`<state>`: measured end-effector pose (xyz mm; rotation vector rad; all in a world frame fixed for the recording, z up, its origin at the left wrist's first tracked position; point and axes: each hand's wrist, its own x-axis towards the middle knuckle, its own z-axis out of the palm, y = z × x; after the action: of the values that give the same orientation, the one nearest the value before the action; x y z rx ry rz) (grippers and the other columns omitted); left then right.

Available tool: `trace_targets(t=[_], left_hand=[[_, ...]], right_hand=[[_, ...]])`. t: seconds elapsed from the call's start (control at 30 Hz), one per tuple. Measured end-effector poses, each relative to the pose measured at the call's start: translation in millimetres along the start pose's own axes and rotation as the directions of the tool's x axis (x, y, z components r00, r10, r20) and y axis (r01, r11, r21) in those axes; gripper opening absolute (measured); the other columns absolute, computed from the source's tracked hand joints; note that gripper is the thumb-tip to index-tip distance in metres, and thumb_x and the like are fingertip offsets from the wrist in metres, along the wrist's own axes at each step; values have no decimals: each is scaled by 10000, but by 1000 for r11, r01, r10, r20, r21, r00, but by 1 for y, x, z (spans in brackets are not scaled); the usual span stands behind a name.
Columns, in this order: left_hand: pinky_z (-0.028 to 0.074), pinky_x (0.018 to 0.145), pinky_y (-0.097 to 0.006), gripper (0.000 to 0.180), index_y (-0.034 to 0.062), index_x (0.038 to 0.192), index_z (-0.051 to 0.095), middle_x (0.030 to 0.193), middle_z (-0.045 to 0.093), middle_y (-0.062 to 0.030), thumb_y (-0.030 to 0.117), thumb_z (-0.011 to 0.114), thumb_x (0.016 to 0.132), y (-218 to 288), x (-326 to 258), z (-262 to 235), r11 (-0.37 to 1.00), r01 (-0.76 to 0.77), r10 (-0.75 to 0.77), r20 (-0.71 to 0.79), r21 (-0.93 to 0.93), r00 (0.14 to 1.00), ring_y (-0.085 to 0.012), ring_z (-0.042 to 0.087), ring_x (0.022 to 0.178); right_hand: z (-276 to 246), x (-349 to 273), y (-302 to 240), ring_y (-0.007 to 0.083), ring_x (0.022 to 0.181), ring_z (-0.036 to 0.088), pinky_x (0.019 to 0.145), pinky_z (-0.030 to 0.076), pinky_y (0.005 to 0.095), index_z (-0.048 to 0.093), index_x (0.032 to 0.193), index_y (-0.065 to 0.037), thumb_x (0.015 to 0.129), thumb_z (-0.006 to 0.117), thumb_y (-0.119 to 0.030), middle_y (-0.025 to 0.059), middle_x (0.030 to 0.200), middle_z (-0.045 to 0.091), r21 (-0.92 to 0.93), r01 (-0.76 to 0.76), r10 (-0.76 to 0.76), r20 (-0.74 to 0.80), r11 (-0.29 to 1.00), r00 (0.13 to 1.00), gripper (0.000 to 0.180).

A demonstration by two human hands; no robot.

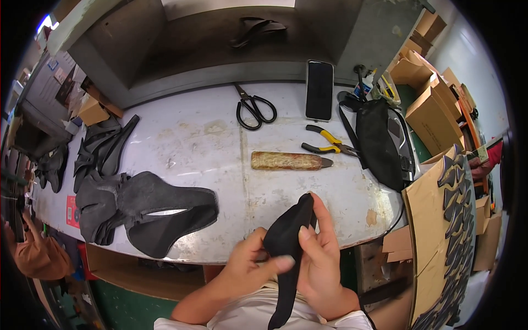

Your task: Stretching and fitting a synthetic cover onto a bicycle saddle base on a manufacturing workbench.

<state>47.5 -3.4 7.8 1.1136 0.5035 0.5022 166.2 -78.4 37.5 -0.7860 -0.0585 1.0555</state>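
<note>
Fabric piece (286, 234), black and curved with a long strip hanging down: in the head view I hold it up on my side of the tan-handled tool (289, 161), which lies on the worktop (220, 151). My left hand (248, 268) is mostly closed, its thumb pressing the piece against bent fingers; my right hand (320, 261) is half curled, pinching the opposite edge, with a fingertip up at the top. I judge it light, soft and floppy, hardly fragile, best held by both edges of the broad part, since the strip would swing. Left of the tool lie dark cut pieces (146, 192); beyond it, scissors (254, 110); beyond and rightward, pliers (331, 141).
</note>
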Motion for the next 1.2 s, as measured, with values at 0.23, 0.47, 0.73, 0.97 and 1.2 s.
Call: trace_targets(t=[0.23, 0.47, 0.73, 0.97, 1.2], left_hand=[[393, 512, -247, 190, 10, 918, 543, 696, 562, -61, 178, 509, 1003, -4, -7, -13, 974, -228, 227, -106, 5, 968, -93, 497, 571], [375, 575, -215, 444, 14, 984, 548, 777, 533, -39, 363, 286, 1063, -34, -19, -8, 878, 391, -363, 148, -277, 920, -93, 453, 624], [352, 510, -256, 598, 13, 782, 500, 634, 473, -49, 461, 209, 1051, -20, -16, -17, 978, -142, 145, 10, -152, 989, -125, 432, 536], [374, 458, -254, 532, 32, 854, 503, 611, 462, -27, 468, 267, 1048, -5, -13, 1, 979, -199, 193, -442, 34, 876, -134, 429, 488], [404, 568, -283, 453, 55, 951, 534, 721, 469, -58, 399, 262, 1065, -45, -16, -32, 297, 220, -130, 189, -929, 973, -163, 473, 656]], right_hand=[[-17, 3, -9, 233, 794, 550, 779, 465, 399, 336, 1432, -88, 987, 336, -478, 92, 915, 540, 142, -50, 9, 277, 989, 961, 592], [-32, 17, -30, 164, 512, 380, 534, 336, 344, 449, 1189, -59, 950, 203, -707, 33, 581, 375, 431, -292, -49, 625, 854, 779, 733], [-34, -17, 43, 278, 867, 622, 803, 490, 460, 334, 1430, -3, 936, 507, -590, 180, 988, 610, -187, 455, -462, 1, 871, 887, 787], [-40, -39, 50, 173, 845, 632, 652, 535, 299, 468, 1292, 107, 886, 645, 6, 155, 1091, 615, -644, 358, -54, 441, 676, 896, 454], [3, -19, 29, 194, 597, 628, 533, 473, 264, 664, 1114, 49, 757, 758, 12, 116, 711, 630, -557, 655, 59, 782, 511, 620, 370]])
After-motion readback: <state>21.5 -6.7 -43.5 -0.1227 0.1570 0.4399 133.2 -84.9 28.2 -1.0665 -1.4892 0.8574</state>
